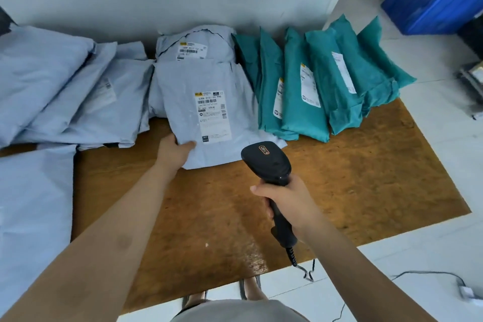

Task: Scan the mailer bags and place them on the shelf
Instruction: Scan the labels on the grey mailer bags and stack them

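Note:
A pale blue mailer bag (183, 86) with a white barcode label (213, 116) lies label-up at the middle of the brown table (352, 178). My left hand (175, 151) grips its near left corner, thumb on top. My right hand (285, 198) holds a black barcode scanner (269, 162) by its handle, head aimed toward the label from just below the bag. Another pale blue labelled bag (193, 44) lies behind it against the wall.
Several teal mailer bags (313, 81) lean in a row at the right back of the table. More pale blue bags (52, 86) cover the left side. A blue crate (431, 0) stands on the floor at top right. The scanner's cable (418, 273) trails over the floor.

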The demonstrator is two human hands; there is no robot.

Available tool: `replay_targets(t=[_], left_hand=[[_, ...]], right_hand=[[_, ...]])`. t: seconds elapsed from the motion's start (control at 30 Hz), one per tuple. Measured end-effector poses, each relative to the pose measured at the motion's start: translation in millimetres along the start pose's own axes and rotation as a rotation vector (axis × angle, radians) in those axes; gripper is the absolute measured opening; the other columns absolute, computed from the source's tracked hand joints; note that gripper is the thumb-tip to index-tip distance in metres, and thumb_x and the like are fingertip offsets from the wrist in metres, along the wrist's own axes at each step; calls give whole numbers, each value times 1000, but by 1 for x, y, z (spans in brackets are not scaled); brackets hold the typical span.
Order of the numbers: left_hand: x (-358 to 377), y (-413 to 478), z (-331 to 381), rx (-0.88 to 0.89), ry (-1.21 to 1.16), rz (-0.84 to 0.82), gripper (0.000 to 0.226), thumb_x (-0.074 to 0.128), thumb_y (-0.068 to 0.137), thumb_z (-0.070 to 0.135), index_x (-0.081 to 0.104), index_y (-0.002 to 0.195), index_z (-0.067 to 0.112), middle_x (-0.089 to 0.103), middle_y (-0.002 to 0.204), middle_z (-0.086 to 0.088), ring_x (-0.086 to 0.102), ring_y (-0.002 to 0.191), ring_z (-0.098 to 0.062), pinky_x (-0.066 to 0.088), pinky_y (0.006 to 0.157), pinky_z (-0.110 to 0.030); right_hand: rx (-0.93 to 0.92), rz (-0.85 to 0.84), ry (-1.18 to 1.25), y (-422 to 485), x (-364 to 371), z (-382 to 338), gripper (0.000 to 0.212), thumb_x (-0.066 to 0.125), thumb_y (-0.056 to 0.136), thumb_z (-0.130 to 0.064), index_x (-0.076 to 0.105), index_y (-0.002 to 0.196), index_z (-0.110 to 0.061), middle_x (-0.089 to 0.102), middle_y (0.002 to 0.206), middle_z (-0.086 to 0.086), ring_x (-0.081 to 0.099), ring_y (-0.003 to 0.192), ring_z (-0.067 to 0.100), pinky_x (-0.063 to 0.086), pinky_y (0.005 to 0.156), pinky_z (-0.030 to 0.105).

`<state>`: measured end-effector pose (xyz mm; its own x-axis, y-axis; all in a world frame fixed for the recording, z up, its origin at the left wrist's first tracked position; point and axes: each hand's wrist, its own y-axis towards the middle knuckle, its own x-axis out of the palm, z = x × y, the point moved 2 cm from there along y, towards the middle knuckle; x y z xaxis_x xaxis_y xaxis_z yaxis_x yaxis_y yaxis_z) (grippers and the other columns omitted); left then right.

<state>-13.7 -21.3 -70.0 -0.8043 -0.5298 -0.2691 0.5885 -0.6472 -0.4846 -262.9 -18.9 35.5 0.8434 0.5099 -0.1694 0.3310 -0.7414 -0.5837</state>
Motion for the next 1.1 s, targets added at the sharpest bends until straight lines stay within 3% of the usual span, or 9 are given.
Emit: replay_targets(t=[0.1, 0.17, 0.3, 0.47, 0.77, 0.93, 1.1], left_hand=[[-2, -40, -24, -77, -10, -27, 40, 64, 87, 10, 54, 126, 2, 61, 123, -16, 58, 112, -37, 50, 87, -41], [-11, -67, -47, -151, -9, -6, 38, 65, 87, 11, 56, 123, 3, 64, 118, -18, 61, 107, -37, 51, 79, -36], [-30, -108, -91, -230, 74, 46, 28, 69, 84, 17, 60, 108, 6, 68, 108, -16, 62, 74, -20, 47, 63, -26], [-44, -123, -115, -207, 210, 112, 38, 70, 82, 31, 59, 111, 8, 67, 111, -5, 61, 87, -20, 52, 77, -32], [-43, -121, -120, -211, 273, 111, 37, 70, 81, 38, 55, 107, 15, 65, 114, -3, 65, 96, -23, 56, 80, -34], [-42, -119, -118, -220, 290, 102, 33, 68, 82, 41, 51, 100, 20, 65, 112, -3, 61, 86, -18, 54, 74, -29], [-41, -117, -116, -239, 283, 101, 37, 65, 83, 47, 52, 104, 19, 65, 113, -3, 63, 91, -20, 54, 78, -31]], right_hand=[[26, -43, -34, 3, 12, 5, 32, 69, 82, -12, 52, 55, -9, 47, 43, 6, 42, 36, 16, 41, 54, 26], [40, -84, -37, 4, 22, 9, 31, 68, 82, -11, 52, 56, -5, 46, 41, 8, 41, 36, 17, 40, 53, 27], [59, -178, -92, 2, 46, 19, 36, 66, 82, -11, 48, 51, -5, 44, 41, 10, 39, 37, 19, 39, 52, 26], [89, -240, -182, -8, 68, 32, 31, 66, 78, -11, 49, 54, -3, 44, 42, 12, 39, 37, 19, 38, 53, 27], [153, -207, -131, -10, 82, 31, 22, 66, 79, -11, 55, 63, -1, 47, 49, 13, 42, 39, 19, 40, 50, 24], [166, -187, -144, -11, 85, 33, 20, 65, 80, -12, 57, 66, 0, 49, 49, 13, 43, 39, 18, 41, 50, 23], [185, -184, -133, -14, 86, 34, 22, 66, 81, -12, 56, 63, -2, 48, 48, 12, 43, 38, 17, 41, 50, 23]])
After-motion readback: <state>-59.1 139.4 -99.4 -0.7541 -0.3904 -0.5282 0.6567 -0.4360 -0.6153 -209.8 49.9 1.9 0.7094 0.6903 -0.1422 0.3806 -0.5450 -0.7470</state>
